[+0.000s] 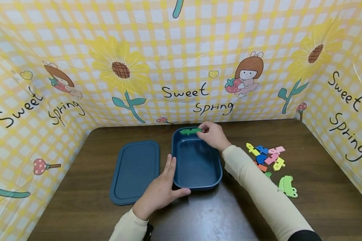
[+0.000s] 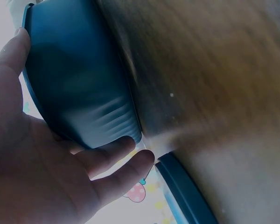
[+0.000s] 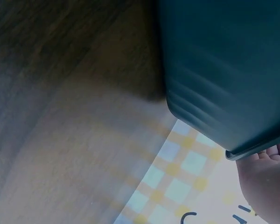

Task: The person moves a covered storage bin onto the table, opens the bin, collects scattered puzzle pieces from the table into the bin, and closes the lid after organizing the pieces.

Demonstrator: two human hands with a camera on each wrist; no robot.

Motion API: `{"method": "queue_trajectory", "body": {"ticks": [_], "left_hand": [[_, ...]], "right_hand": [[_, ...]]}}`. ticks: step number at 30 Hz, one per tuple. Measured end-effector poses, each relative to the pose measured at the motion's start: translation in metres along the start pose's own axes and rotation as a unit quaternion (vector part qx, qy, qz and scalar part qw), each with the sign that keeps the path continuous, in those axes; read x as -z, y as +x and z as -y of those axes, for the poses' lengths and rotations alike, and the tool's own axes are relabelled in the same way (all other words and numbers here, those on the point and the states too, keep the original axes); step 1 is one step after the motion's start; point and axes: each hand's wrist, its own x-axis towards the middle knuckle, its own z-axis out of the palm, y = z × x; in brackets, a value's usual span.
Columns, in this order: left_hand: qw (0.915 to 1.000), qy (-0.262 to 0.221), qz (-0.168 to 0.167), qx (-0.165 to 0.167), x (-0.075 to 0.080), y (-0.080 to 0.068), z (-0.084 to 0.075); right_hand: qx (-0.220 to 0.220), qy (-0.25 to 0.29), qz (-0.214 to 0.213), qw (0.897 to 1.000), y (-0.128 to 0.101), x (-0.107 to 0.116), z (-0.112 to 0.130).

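Observation:
A dark blue rectangular box [image 1: 196, 165] stands without its lid on the wooden table. At its far end my right hand [image 1: 213, 135] pinches a flat green puzzle piece [image 1: 187, 132], which lies lengthwise along the inner far wall. The right wrist view has the right hand [image 3: 263, 184] at the rim, its fingertips partly hidden behind the box wall. My left hand [image 1: 160, 189] rests against the box's near left corner. In the left wrist view its fingers [image 2: 114, 161] are extended along the outer wall, with the thumb up at the rim.
The matching blue lid [image 1: 135, 172] lies flat left of the box. Right of the box is a loose pile of yellow, blue, pink and orange puzzle pieces [image 1: 272, 158], with a green animal-head piece [image 1: 287, 186] nearer me. Yellow checked cloth [image 1: 181, 70] walls the table's back and sides.

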Motion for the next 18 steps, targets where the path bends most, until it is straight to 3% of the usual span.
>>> {"method": "queue_trajectory", "body": {"ticks": [8,18], "left_hand": [[1.0,0.003,-0.003,-0.002,0.0001,0.0006,0.0001],[1.0,-0.003,-0.003,0.001,-0.0002,0.0002,-0.0003]], "right_hand": [[0.002,-0.027,0.008,1.0,0.001,-0.0036,0.0054],[-0.013,-0.012,-0.007,1.0,-0.0008,0.0009,0.0075]]}}
